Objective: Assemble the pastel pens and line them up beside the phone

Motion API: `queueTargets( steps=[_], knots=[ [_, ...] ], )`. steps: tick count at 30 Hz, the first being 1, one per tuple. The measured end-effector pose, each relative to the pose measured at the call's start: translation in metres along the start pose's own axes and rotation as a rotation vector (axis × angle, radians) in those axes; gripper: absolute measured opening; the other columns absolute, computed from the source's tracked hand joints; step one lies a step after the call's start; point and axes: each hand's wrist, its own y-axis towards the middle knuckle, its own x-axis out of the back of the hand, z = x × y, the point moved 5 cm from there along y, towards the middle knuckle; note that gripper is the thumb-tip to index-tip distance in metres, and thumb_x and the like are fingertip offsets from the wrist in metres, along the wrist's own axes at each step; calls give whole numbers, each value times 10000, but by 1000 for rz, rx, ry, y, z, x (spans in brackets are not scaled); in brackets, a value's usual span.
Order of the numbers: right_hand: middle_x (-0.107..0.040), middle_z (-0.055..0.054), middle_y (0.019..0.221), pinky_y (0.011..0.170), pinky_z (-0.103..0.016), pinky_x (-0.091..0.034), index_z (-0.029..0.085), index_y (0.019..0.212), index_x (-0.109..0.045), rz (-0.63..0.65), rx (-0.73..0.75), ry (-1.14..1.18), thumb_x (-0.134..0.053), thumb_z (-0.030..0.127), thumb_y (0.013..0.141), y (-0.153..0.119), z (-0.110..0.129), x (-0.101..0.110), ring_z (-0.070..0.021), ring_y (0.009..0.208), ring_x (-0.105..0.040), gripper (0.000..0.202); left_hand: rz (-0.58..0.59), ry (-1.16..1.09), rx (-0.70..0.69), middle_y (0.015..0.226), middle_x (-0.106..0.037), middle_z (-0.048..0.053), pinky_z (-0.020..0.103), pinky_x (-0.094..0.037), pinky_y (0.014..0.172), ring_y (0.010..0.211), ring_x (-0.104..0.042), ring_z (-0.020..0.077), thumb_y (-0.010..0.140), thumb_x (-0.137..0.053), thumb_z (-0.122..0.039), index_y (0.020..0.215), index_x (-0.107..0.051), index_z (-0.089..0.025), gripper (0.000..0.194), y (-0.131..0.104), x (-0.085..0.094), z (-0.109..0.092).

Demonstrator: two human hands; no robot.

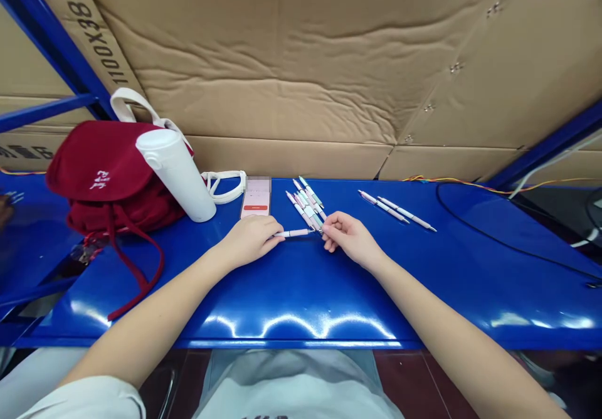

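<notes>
My left hand (254,238) is closed around one end of a pale pink and white pen (295,233), which lies level with its tip to the right. At that tip, my right hand (345,236) has its thumb and forefinger pinched together. Whatever sits between those fingertips is too small to make out. Just beyond both hands lies a loose pile of pens (305,202) in pastel pink, green and white. Off to the right, two more pens, a pink one (383,206) and a white one (407,212), rest side by side on the blue table.
A dark red bag (117,155) with trailing straps and a leaning white bottle (176,174) stand at the left. Beside them are a white strap loop (228,187) and a phone (256,196). A black cable (493,238) crosses the right side. Cardboard (282,61) walls the back.
</notes>
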Motion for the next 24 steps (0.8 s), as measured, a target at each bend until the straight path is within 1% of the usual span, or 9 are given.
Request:
queueTargets(
  steps=[3,9,15,19,22,24],
  knots=[
    [-611,23,640,507,-231,-508,180,789,-495,17,31,18,-616,345,756,0,-2,-6,-109,518,-615,208,3,1,-8,925,-660,53,293,-468,772,861,-607,181,926,-424,-323,938,-622,-172,250,0,-1,-1],
    [-631,13,666,566,-248,-524,183,808,-518,47,31,58,-646,264,710,-1,-6,-14,-127,590,-644,180,1,10,-25,892,-652,51,290,-467,760,837,-602,176,926,-425,-323,935,-619,-170,247,0,-3,-1],
    [-630,8,659,584,-249,-514,185,817,-530,61,60,24,-644,279,717,-2,-4,-18,-131,622,-640,179,3,29,-42,895,-648,47,287,-469,762,845,-597,173,931,-421,-320,947,-619,-171,248,-1,-4,-3],
    [-612,4,693,532,-230,-483,188,844,-520,40,81,-134,-566,290,784,-4,-1,-18,-138,630,-644,127,-9,47,-50,906,-648,57,293,-471,771,860,-599,177,939,-401,-321,957,-621,-170,268,-1,-5,-4],
    [-584,19,666,514,-233,-452,196,857,-509,34,141,-350,-484,294,850,-7,2,-18,-118,536,-599,102,-11,68,-59,915,-646,67,301,-469,783,873,-598,185,944,-389,-325,959,-620,-166,281,-1,-6,-4],
    [-583,15,668,544,-245,-440,199,864,-513,29,210,-526,-451,289,877,-8,5,-17,-122,536,-577,110,-13,81,-62,918,-642,70,306,-467,789,885,-595,188,946,-382,-324,962,-618,-164,286,-1,-6,-4]
  ],
)
